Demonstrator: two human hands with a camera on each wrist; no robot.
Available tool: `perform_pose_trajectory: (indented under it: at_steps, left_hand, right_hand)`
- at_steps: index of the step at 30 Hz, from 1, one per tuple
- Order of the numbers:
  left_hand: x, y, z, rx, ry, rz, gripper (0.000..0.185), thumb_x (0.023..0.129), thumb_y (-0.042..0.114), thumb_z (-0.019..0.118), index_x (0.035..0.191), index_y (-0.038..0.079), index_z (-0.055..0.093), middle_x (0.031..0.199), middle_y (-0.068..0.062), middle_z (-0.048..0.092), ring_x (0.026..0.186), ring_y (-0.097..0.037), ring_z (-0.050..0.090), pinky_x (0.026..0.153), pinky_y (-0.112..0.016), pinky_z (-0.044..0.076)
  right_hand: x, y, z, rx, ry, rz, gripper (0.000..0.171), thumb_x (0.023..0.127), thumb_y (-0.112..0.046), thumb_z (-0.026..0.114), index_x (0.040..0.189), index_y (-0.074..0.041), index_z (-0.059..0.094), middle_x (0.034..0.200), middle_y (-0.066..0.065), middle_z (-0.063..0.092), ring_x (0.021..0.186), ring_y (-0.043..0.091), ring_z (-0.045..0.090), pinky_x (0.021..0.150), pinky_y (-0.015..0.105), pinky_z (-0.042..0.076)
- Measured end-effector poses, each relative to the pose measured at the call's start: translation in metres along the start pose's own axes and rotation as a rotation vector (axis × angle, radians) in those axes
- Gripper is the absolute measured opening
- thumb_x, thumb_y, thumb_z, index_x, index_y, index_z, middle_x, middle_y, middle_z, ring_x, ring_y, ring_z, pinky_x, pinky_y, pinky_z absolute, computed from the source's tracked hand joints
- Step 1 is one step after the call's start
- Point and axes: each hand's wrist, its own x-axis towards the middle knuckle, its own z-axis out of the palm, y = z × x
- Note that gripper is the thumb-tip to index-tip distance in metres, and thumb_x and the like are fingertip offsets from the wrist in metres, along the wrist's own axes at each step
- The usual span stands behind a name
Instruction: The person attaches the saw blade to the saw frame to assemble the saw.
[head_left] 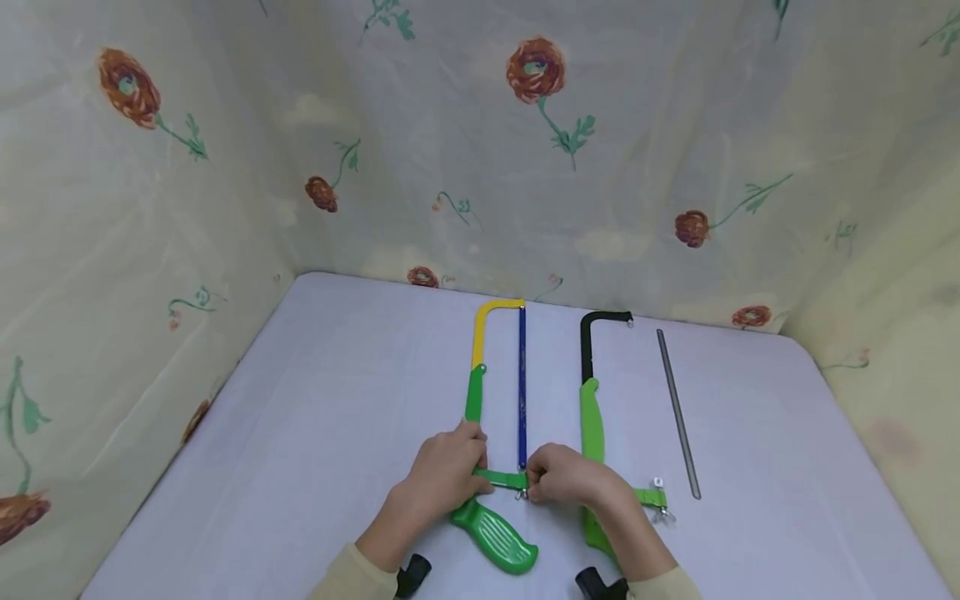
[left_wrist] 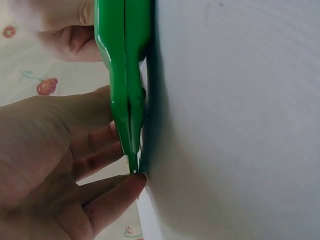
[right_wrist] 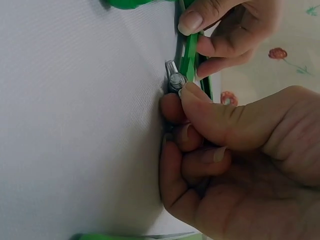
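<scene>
A hacksaw with a yellow front frame [head_left: 480, 333] and a green handle [head_left: 495, 537] lies on the white table, its blue blade [head_left: 522, 383] running parallel to the frame. My left hand [head_left: 446, 467] grips the green part of the frame, thumb along the short green arm [head_left: 501, 478]. In the left wrist view its fingers reach round the green frame [left_wrist: 125, 80]. My right hand [head_left: 562, 475] is at that arm's end, thumb and forefinger pinching the fitting beside the silver wing nut [right_wrist: 176, 80]; the fingertips hide the pinched part.
Right of it lies a second hacksaw with a black front [head_left: 587, 350] and light green body [head_left: 592, 417], partly under my right forearm. A grey blade [head_left: 678, 412] lies farther right. Flower-patterned cloth [head_left: 465, 150] hangs behind the table and on both sides.
</scene>
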Motion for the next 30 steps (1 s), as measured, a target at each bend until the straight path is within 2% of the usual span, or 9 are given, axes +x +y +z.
perform_pose_trajectory:
  at_steps: [5, 10, 21, 27, 30]
  left_hand:
    - [0.001, 0.001, 0.001, 0.047, 0.019, 0.019, 0.024, 0.079, 0.037, 0.083, 0.078, 0.020, 0.067, 0.124, 0.003, 0.062, 0.095, -0.015, 0.067, 0.069, -0.019, 0.049]
    - [0.002, 0.002, 0.001, 0.060, 0.020, 0.023, 0.024, 0.079, 0.037, 0.083, 0.077, 0.020, 0.066, 0.121, 0.003, 0.062, 0.101, -0.016, 0.066, 0.073, -0.021, 0.051]
    - [0.000, 0.002, 0.001, 0.054, 0.012, 0.007, 0.025, 0.079, 0.036, 0.084, 0.078, 0.019, 0.066, 0.117, 0.003, 0.062, 0.091, -0.015, 0.066, 0.067, -0.019, 0.048]
    - [-0.001, 0.003, 0.002, 0.041, 0.018, 0.000, 0.025, 0.078, 0.035, 0.084, 0.078, 0.019, 0.065, 0.120, 0.002, 0.063, 0.095, -0.016, 0.067, 0.070, -0.019, 0.049]
    - [-0.001, 0.003, 0.003, 0.038, 0.023, -0.003, 0.025, 0.078, 0.035, 0.084, 0.078, 0.019, 0.065, 0.119, 0.002, 0.063, 0.092, -0.016, 0.066, 0.067, -0.019, 0.048]
  right_hand:
    - [0.000, -0.005, -0.001, -0.041, 0.032, 0.048, 0.019, 0.079, 0.003, 0.071, 0.065, -0.006, 0.061, 0.067, 0.003, 0.056, 0.065, 0.017, 0.049, 0.060, 0.028, 0.038]
    - [0.001, -0.008, 0.001, -0.073, 0.062, 0.076, 0.020, 0.076, 0.005, 0.070, 0.063, -0.008, 0.061, 0.064, 0.001, 0.054, 0.062, 0.016, 0.047, 0.058, 0.027, 0.036]
    - [0.000, -0.006, 0.008, -0.088, 0.120, 0.020, 0.026, 0.074, 0.006, 0.071, 0.059, -0.008, 0.056, 0.057, -0.001, 0.046, 0.057, 0.014, 0.042, 0.054, 0.025, 0.033]
    - [-0.001, 0.000, 0.007, -0.079, 0.124, -0.011, 0.025, 0.075, 0.003, 0.075, 0.060, -0.008, 0.059, 0.060, 0.000, 0.052, 0.061, 0.015, 0.048, 0.057, 0.026, 0.037]
    - [-0.001, 0.002, 0.007, -0.064, 0.122, -0.016, 0.023, 0.076, 0.002, 0.075, 0.062, -0.008, 0.060, 0.062, 0.001, 0.054, 0.063, 0.015, 0.049, 0.059, 0.026, 0.039]
